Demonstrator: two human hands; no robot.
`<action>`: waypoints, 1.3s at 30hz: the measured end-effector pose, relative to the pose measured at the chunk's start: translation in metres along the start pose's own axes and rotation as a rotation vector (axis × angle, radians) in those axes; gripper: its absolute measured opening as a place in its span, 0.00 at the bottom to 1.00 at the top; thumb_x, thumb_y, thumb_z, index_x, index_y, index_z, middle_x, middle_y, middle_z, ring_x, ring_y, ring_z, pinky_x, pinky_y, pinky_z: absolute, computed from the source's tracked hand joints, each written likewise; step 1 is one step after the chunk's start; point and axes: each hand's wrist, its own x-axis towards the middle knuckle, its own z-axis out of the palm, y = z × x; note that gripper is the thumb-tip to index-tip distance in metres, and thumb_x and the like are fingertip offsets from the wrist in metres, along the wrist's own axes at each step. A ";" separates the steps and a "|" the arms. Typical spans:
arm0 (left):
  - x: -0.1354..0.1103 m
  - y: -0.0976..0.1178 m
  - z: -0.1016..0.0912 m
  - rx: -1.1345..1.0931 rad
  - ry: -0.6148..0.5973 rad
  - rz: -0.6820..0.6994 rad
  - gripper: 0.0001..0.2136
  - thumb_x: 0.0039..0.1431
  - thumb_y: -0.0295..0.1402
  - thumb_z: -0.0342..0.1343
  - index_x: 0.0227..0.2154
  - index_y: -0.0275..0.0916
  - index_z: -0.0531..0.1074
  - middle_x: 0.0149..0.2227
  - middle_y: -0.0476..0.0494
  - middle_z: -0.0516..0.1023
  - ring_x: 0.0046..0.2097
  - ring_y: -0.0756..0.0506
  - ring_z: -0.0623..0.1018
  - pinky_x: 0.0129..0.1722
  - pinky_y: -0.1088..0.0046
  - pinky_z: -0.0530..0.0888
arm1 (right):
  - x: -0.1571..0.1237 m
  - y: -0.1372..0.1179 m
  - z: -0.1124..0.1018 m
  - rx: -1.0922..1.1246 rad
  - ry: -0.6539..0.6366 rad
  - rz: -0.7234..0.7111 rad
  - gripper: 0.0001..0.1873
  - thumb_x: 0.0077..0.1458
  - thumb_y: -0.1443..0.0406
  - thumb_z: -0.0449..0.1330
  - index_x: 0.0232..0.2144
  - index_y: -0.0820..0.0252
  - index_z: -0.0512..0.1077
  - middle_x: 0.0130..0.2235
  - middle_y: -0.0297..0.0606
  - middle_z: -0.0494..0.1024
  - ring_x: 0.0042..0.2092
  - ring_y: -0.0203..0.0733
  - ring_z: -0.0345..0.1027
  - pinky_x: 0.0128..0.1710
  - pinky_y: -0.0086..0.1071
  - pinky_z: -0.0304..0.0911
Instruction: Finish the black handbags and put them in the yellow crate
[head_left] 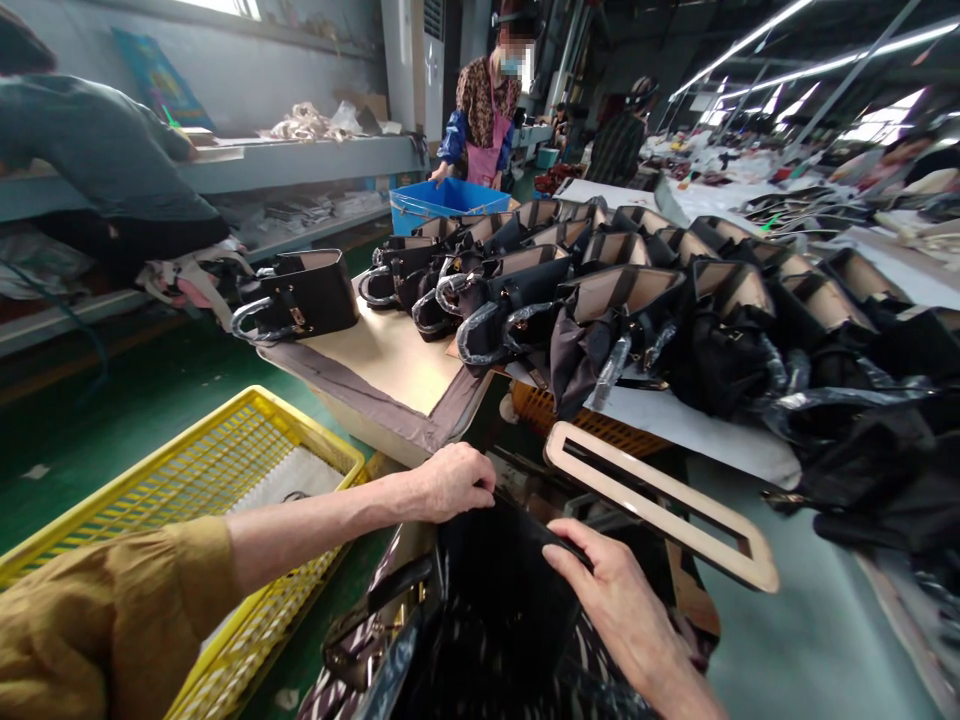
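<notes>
My left hand (454, 482) is closed in a fist on the upper left edge of a black handbag (495, 610) that sits right below me. My right hand (611, 590) grips the bag's upper right edge, fingers curled over the rim. The bag has a dark handle and a gold clasp on its left side. A flat beige frame-shaped template (660, 505) lies just beyond my right hand, on the table edge.
Several black handbags (615, 300) with tan linings crowd the table (390, 360). A yellow plastic crate (217, 470) stands on the green floor at left. A blue bin (442, 200) and a person in a pink apron (486, 110) are at the far end; another person (97, 160) leans at left.
</notes>
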 end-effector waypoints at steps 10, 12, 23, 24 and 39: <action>0.002 0.003 0.003 -0.032 0.018 -0.058 0.04 0.46 0.27 0.54 0.22 0.35 0.74 0.28 0.48 0.75 0.31 0.50 0.72 0.33 0.81 0.65 | 0.003 0.005 0.003 0.117 -0.022 0.107 0.11 0.50 0.59 0.54 0.34 0.54 0.72 0.30 0.29 0.76 0.34 0.38 0.68 0.35 0.26 0.60; 0.002 0.002 0.004 -0.037 0.026 -0.072 0.05 0.46 0.26 0.54 0.21 0.35 0.74 0.27 0.48 0.75 0.30 0.50 0.72 0.32 0.80 0.65 | 0.004 0.007 0.004 0.169 -0.034 0.114 0.11 0.49 0.60 0.55 0.35 0.55 0.72 0.30 0.29 0.77 0.34 0.39 0.68 0.36 0.26 0.61; 0.005 0.000 0.011 -0.074 0.064 -0.166 0.06 0.45 0.28 0.54 0.22 0.35 0.75 0.24 0.48 0.75 0.27 0.51 0.70 0.29 0.79 0.63 | 0.005 0.012 0.011 0.046 0.052 0.083 0.10 0.52 0.59 0.53 0.34 0.54 0.71 0.32 0.30 0.77 0.35 0.38 0.69 0.36 0.26 0.62; 0.005 0.001 0.010 -0.074 0.061 -0.181 0.06 0.45 0.28 0.53 0.23 0.35 0.76 0.25 0.48 0.75 0.27 0.51 0.70 0.28 0.79 0.63 | 0.005 0.010 0.011 -0.018 0.076 0.073 0.09 0.52 0.60 0.52 0.33 0.53 0.70 0.32 0.30 0.77 0.34 0.38 0.69 0.35 0.27 0.61; -0.003 0.001 0.002 -0.134 0.042 -0.197 0.13 0.40 0.33 0.61 0.31 0.38 0.68 0.29 0.51 0.71 0.31 0.50 0.68 0.29 0.78 0.63 | 0.024 -0.014 0.029 -0.679 0.073 -0.059 0.09 0.56 0.63 0.52 0.26 0.53 0.69 0.24 0.34 0.77 0.30 0.42 0.73 0.24 0.30 0.50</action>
